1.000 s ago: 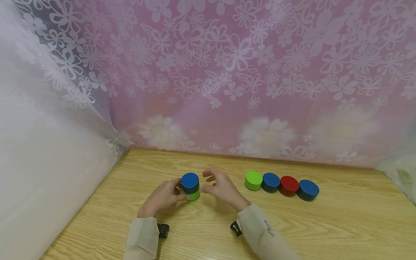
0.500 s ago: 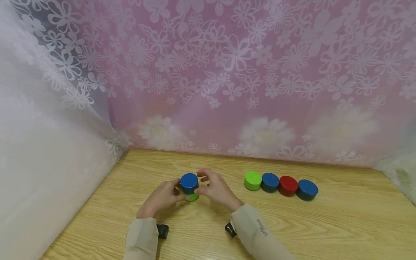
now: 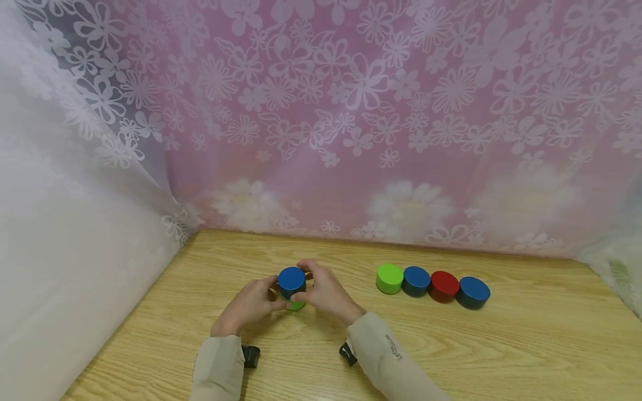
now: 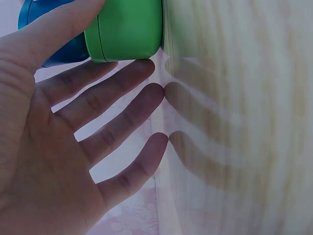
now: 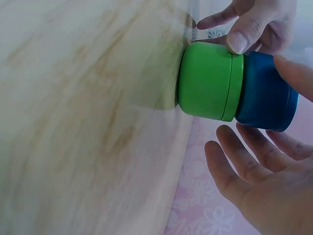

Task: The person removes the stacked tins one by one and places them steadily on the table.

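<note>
A blue puck (image 3: 292, 280) sits on top of a green puck (image 3: 297, 305) on the wooden table (image 3: 451, 345). My left hand (image 3: 266, 296) is at the stack's left side. Its thumb (image 5: 243, 35) presses the seam between the two pucks, and its fingers (image 4: 124, 129) are straight, with their tips on the table. My right hand (image 3: 310, 287) cups the stack from the right, thumb and fingers curled round the blue puck (image 5: 266, 93). The green puck (image 5: 208, 81) stands flat on the wood. In the left wrist view the green puck (image 4: 129, 29) lies just above my fingers.
A row of loose pucks lies to the right: green (image 3: 389, 278), blue (image 3: 416, 281), red (image 3: 444, 286), blue (image 3: 472, 293). A pink floral curtain (image 3: 351, 111) closes the back edge and a white lace one (image 3: 60, 223) the left side.
My right hand has moved left from beside the stack and closed round the blue puck. The left hand and the stack have stayed where they were.
</note>
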Tool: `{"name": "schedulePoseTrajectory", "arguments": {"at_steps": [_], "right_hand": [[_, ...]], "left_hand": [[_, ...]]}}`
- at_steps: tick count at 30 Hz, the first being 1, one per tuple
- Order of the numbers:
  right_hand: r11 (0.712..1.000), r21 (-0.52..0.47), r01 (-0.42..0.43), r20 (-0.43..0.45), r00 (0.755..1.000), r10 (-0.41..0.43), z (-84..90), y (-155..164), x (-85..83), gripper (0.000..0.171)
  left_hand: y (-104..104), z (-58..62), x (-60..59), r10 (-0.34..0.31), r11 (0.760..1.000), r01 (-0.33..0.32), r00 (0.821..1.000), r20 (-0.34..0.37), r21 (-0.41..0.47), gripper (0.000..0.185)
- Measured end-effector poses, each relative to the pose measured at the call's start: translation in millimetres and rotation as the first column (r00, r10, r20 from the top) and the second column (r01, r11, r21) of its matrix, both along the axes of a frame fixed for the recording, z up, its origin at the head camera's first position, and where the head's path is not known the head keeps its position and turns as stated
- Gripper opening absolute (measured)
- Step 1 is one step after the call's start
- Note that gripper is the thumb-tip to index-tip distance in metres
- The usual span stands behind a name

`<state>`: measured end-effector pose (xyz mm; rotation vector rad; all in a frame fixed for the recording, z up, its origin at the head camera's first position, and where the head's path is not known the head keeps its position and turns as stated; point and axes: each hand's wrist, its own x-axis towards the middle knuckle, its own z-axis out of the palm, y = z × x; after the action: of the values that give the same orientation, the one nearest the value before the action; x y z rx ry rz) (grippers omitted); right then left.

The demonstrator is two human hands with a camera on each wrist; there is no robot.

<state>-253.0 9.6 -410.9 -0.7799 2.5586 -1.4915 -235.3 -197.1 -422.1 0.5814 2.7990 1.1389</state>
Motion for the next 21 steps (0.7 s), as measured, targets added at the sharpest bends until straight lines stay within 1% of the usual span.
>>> {"name": "schedulePoseTrajectory", "arguments": {"at_steps": [5, 14, 17, 21], "right_hand": [[1.000, 0.010, 0.000, 0.017, 1.000, 0.000, -0.5, -3.2, -0.6, 0.062], [1.000, 0.018, 0.010, 0.007, 1.000, -0.010, 0.0, -3.1, -0.4, 0.056], [1.000, 0.010, 0.012, 0.005, 1.000, -0.012, 0.2, -1.8, -0.6, 0.054], [1.000, -0.010, 0.014, 0.002, 1.000, -0.014, 1.8, 1.3, -1.8, 0.056]], "left_hand": [[0.3, 0.5, -0.5, 0.005, 1.000, -0.005, 1.000, 0.009, -0.007, 0.045], [2.1, -0.6, -2.7, 0.001, 1.000, -0.001, 1.000, -0.002, -0.014, 0.040], [1.5, -2.0, -2.8, 0.001, 1.000, -0.001, 1.000, 0.005, -0.009, 0.042], [1.2, -2.8, -2.8, 0.023, 1.000, -0.023, 1.000, 0.009, -0.019, 0.049]]}}
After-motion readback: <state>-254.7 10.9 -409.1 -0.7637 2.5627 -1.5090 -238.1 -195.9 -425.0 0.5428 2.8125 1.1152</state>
